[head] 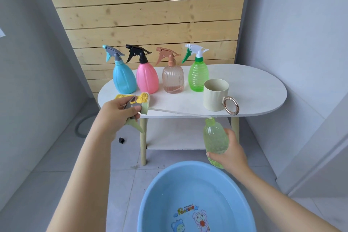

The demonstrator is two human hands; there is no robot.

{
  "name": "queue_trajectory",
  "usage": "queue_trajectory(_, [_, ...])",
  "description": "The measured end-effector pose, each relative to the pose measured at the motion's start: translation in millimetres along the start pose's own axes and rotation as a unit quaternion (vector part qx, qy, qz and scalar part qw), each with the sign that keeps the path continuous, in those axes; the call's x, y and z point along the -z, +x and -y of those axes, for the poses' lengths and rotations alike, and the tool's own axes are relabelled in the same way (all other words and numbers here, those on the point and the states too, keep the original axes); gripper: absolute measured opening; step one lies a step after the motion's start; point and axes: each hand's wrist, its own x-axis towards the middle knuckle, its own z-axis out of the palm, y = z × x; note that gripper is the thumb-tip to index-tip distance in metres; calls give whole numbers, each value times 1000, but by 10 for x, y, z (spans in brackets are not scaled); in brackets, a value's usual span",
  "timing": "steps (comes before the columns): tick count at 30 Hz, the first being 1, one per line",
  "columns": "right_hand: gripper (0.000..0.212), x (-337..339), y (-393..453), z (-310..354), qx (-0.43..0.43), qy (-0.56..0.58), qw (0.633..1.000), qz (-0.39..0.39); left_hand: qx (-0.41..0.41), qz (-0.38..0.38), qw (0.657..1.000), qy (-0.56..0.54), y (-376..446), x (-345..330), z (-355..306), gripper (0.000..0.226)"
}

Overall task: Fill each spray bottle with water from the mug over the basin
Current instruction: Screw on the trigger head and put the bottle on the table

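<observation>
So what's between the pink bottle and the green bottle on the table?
In the head view, a clear ribbed bottle with a rose-gold sprayer stands between the pink bottle and the green bottle, in one row on the white table.

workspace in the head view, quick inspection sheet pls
surface: white oval table, lower shelf beneath
job's things: four capped spray bottles in a row; cream mug at front edge; blue basin on the floor holding water
clutter: yellow sponge; small black piece on the floor
grippers: left hand holds a removed sprayer head, its tube across the table; right hand holds an open green bottle
cables: nothing seen
surroundings: wood slat panel, grey walls, tiled floor
</observation>
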Motion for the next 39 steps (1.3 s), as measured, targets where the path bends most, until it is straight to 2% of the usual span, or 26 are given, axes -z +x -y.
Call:
queue_trajectory(4, [82, -10, 21, -84, -12, -14, 1000, -15, -2, 9, 1000, -14, -14, 5, -37, 33])
queue_trajectory(18, [85, -16, 33, -119, -3, -23, 999, -23, -6, 5, 999, 52, -70, -119, -52, 40])
queue_trajectory(24, [80, -19, 24, -93, 16, -35, 999, -27, -8, 11, 997, 82, -90, -120, -74, 40])
queue_trajectory(32, [81, -89, -39, -134, 32, -21, 999, 1, -75, 5, 979, 190, -183, -172, -259, 39])
queue_trajectory(39, [83, -113, -62, -168, 32, -15, 999, 21, -110, 8, 964, 242, -221, -204, -372, 47])
